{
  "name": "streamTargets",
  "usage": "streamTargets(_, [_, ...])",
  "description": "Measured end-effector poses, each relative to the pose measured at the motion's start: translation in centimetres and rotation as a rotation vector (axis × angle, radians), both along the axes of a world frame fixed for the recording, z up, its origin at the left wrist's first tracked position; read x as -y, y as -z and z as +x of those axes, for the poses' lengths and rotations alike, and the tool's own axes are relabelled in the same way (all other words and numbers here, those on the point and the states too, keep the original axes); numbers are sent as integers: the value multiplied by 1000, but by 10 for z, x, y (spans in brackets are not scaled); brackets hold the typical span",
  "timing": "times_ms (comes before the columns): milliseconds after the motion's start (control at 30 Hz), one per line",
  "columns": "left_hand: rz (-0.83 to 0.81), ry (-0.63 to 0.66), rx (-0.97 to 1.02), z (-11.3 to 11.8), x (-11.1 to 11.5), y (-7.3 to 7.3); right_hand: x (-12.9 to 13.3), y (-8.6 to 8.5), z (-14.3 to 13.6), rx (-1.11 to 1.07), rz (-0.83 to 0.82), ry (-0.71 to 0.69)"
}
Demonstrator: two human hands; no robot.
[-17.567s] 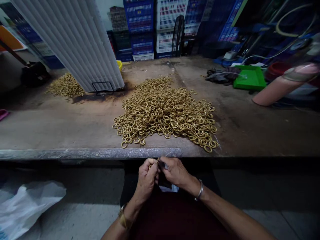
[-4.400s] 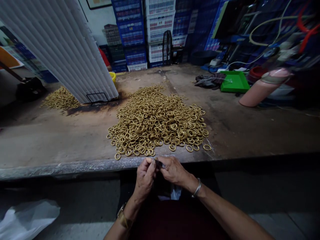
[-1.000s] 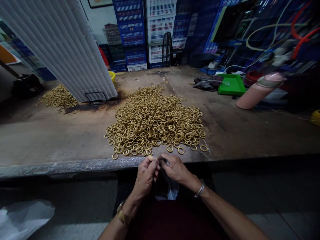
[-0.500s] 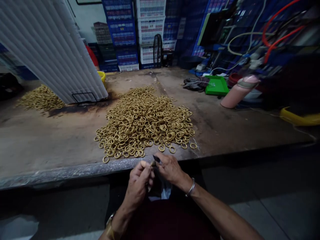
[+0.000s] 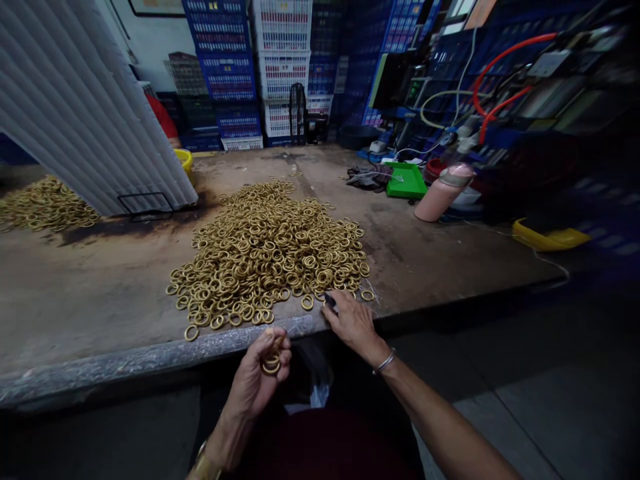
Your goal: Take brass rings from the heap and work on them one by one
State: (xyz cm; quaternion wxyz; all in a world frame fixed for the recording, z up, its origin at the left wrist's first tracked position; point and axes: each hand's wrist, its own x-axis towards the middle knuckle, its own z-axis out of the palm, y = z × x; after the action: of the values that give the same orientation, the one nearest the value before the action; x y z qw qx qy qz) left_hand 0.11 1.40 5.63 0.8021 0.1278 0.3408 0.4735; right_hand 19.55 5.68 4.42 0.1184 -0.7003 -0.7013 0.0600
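Note:
A large heap of brass-coloured rings [image 5: 270,250] lies on the worktable [image 5: 415,267] in front of me. Just short of the table's front edge, my left hand [image 5: 260,373] curls around a few brass rings [image 5: 271,365], palm turned upward. My right hand [image 5: 354,325] is at the near right of the heap, fingers closed on a small dark tool [image 5: 329,300]. Its fingertips reach down to a ring at the heap's edge, partly covered by the hand. I cannot make out the tool's exact kind.
Left of the heap leans a tall corrugated pale panel [image 5: 125,133] on a wire stand, with a second ring pile [image 5: 47,203] beyond. To the right are a green tray [image 5: 406,180], a pink bottle [image 5: 443,193] and a yellow container [image 5: 547,237]. Stacked crates [image 5: 227,73] stand behind.
My hands have parted from where they met near the table edge. The right one, with the dark tool, has reached forward to the heap; the left has turned, showing its rings. The view has shifted right.

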Motion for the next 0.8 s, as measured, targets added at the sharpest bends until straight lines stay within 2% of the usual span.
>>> streamTargets(167, [-86,-33,30,1,0,5,2,2,-3,46,4,2])
streamTargets(300, [-32,7,-37,7,0,7,3,5,-1,37,16,-21])
streamTargets(433, [89,36,-274,13,0,7,2,6,1,-138,72,-62])
streamTargets(533, [210,26,-565,17,0,7,0,4,-6,-445,73,-113])
streamTargets(600, [314,0,-710,19,0,8,0,1,-14,-714,-26,-92])
streamTargets(700, [472,-54,-805,20,1,10,2,-5,-29,-1096,-305,-19])
streamTargets(800, [579,-71,-851,19,2,10,7,-10,-40,-1336,-571,0])
